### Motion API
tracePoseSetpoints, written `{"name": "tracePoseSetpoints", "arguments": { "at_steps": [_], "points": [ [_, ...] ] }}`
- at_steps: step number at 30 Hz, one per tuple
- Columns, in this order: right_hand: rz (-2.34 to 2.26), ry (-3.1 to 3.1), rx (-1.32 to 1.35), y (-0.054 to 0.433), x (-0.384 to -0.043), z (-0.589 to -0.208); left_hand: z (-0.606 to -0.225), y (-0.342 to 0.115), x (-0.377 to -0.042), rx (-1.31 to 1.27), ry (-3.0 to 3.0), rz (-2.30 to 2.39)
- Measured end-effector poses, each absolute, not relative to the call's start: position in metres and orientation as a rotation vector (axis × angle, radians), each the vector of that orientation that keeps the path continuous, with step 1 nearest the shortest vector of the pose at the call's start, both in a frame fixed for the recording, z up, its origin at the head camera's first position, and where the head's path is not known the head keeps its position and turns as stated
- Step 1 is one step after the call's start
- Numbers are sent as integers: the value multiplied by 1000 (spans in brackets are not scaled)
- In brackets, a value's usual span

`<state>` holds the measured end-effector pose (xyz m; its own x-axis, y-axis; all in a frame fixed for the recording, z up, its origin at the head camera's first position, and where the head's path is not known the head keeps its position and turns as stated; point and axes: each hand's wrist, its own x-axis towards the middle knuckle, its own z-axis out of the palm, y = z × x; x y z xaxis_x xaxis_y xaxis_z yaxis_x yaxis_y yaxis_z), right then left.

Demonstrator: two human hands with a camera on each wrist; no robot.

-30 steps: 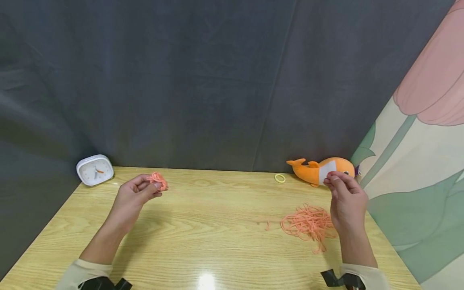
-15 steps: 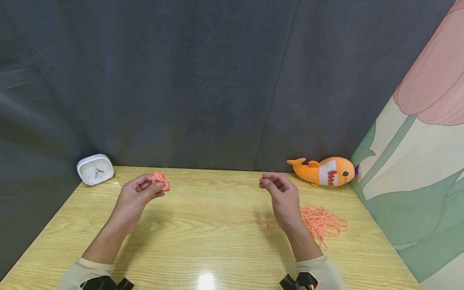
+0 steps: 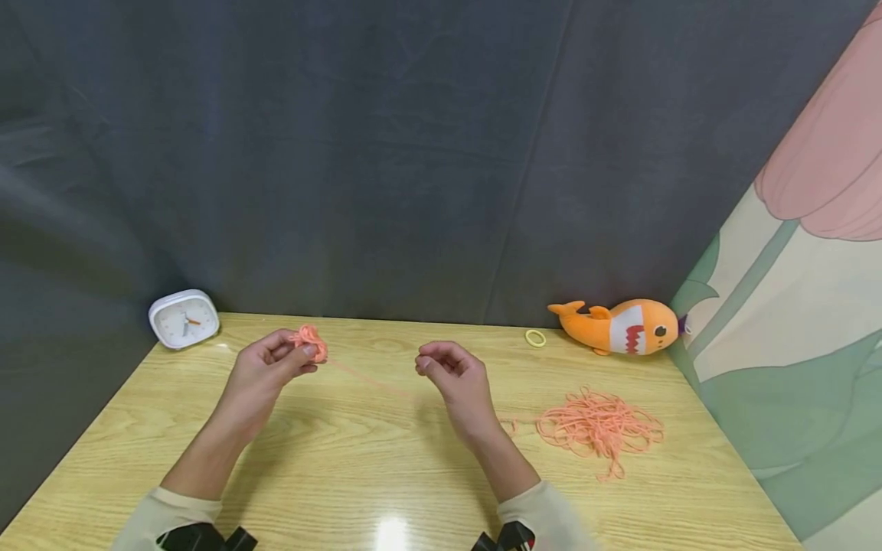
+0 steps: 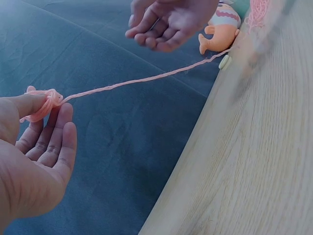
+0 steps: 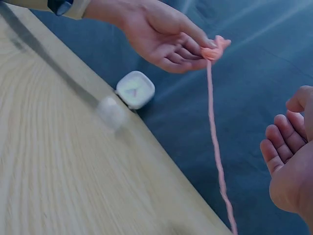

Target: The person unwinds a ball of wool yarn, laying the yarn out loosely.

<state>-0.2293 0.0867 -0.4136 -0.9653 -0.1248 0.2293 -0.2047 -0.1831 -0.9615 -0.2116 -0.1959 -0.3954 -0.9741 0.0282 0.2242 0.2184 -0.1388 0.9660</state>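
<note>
In the head view my left hand [image 3: 265, 375] pinches a small wound bundle of coral yarn [image 3: 310, 342] between thumb and fingers, above the table. From that bundle a single yarn strand [image 4: 142, 80] runs rightward, taut-looking in the left wrist view. My right hand [image 3: 458, 390] hovers to the right of the bundle, its fingers loosely bent. The right wrist view shows nothing in the right hand [image 5: 293, 152], and the strand passes apart from it. A loose heap of the same yarn [image 3: 599, 425] lies on the right of the table.
An orange plush shark [image 3: 616, 327] lies at the back right, beside a small yellow ring [image 3: 535, 338]. A white clock [image 3: 184, 319] stands at the back left corner. A dark curtain [image 3: 386, 168] hangs behind the wooden table [image 3: 358, 474].
My right hand has moved left across the table, from in front of the plush shark to nearer the left hand. The left hand keeps the bundle and has barely moved.
</note>
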Motion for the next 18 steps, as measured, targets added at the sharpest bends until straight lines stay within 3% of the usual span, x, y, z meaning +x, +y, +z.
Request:
{"name": "tracePoseSetpoints", "arguments": {
  "at_steps": [18],
  "points": [
    [2364,-2240,647,39,-234,-435,-396,-193,-212,-232,-2025,-2223]
  ]
}}
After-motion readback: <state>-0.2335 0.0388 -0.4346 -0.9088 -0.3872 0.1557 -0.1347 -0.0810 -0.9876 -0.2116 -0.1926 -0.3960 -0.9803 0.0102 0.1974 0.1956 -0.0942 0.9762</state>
